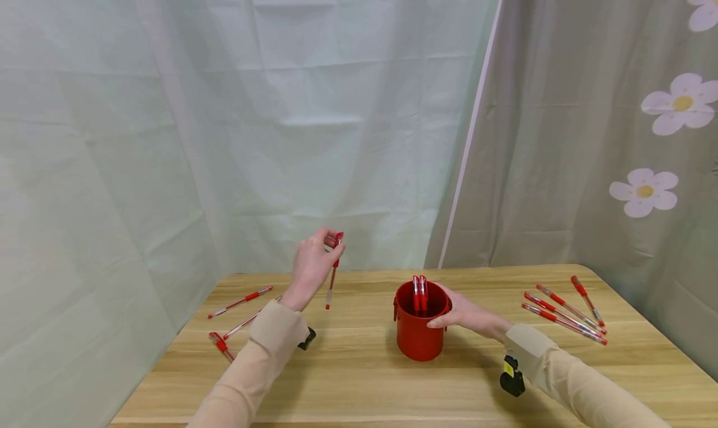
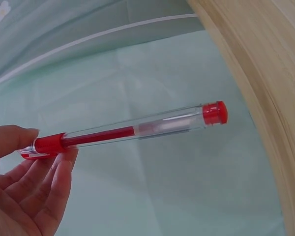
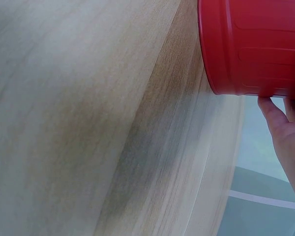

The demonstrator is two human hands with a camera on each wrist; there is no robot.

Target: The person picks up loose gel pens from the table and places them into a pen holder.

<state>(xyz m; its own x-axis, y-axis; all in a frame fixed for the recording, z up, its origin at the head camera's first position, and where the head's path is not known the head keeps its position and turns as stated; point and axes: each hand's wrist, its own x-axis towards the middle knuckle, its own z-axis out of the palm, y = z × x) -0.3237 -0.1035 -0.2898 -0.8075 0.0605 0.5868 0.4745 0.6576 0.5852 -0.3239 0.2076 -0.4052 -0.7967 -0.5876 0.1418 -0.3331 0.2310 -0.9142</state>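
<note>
My left hand (image 1: 311,265) pinches a red gel pen (image 1: 331,285) near its capped end, above the far left part of the table. In the left wrist view the clear barrel (image 2: 162,125) and its red end plug point away from the fingers. A red bucket (image 1: 419,344) with small side handles stands upright right of the middle. Two red pens (image 1: 416,294) stand in it, caps up. My right hand (image 1: 468,313) holds the bucket's right side, thumb on the near side; its other fingers are mostly hidden in the head view. The right wrist view shows fingers (image 3: 275,118) against the bucket wall (image 3: 265,44).
Three red pens (image 1: 241,301) lie at the table's left, partly behind the left forearm. Several more pens (image 1: 561,319) lie at the right. The wooden table (image 1: 359,390) meets pale curtains (image 1: 348,135) at its back edge.
</note>
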